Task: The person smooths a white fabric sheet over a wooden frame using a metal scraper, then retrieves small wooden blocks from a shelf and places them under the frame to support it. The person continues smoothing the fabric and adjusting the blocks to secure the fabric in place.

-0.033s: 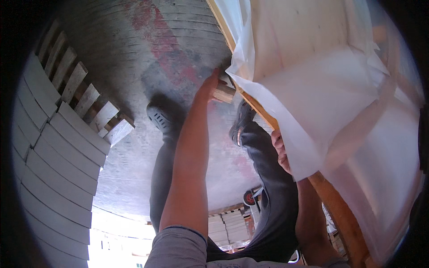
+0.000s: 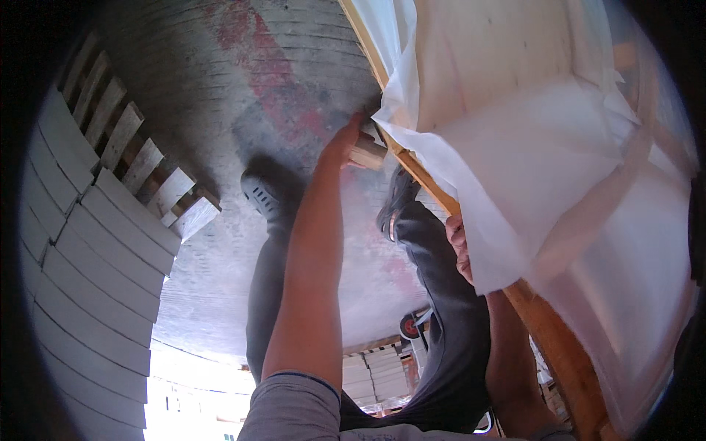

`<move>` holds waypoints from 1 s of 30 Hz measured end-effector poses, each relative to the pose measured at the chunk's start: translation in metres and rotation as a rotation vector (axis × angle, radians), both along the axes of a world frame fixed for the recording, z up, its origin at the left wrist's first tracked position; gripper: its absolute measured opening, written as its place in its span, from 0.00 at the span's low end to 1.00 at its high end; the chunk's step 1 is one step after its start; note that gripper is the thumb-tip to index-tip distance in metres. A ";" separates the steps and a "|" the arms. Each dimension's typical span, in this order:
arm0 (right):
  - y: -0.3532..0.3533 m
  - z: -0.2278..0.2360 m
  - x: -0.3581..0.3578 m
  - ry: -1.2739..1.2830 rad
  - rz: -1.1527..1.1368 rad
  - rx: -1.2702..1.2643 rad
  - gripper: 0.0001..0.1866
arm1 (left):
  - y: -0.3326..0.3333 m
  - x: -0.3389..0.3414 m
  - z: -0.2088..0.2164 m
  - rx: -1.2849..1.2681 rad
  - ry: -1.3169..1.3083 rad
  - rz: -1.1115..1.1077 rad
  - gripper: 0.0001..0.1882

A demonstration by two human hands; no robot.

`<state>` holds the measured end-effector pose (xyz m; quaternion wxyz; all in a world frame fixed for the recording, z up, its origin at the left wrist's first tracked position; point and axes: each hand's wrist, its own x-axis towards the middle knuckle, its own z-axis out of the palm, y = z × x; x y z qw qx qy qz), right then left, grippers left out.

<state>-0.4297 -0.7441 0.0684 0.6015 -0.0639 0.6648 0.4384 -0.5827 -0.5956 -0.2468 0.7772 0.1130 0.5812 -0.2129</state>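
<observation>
My left hand (image 2: 340, 149) reaches low over the floor, closed around a short wooden block (image 2: 369, 153) beside the lower edge of a large tilted wooden panel (image 2: 507, 66). How far the block sits under the panel I cannot tell. My right hand (image 2: 459, 246) grips the panel's wooden edge (image 2: 426, 185) nearer to me, fingers curled round it and partly hidden by the sheeting. Translucent white sheeting (image 2: 485, 176) drapes over the panel and hangs past its edge.
At the left stands a stack of pale flat boards or boxes (image 2: 103, 257), with a slatted wooden pallet (image 2: 140, 158) beyond it. The grey floor (image 2: 198, 88) has worn red marks. My shoes (image 2: 261, 191) stand close to the panel. A small red-centred wheel (image 2: 409, 325) shows near my leg.
</observation>
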 end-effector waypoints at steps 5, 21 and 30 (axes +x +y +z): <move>0.008 0.006 -0.001 0.003 0.039 -0.091 0.13 | 0.004 0.002 -0.015 -0.092 -0.187 0.003 0.25; 0.004 0.007 -0.009 -0.007 -0.072 0.037 0.14 | 0.005 0.008 -0.027 0.062 -0.137 -0.080 0.30; 0.004 0.005 -0.004 -0.075 0.007 -0.026 0.16 | 0.005 0.010 -0.046 0.122 -0.222 -0.166 0.34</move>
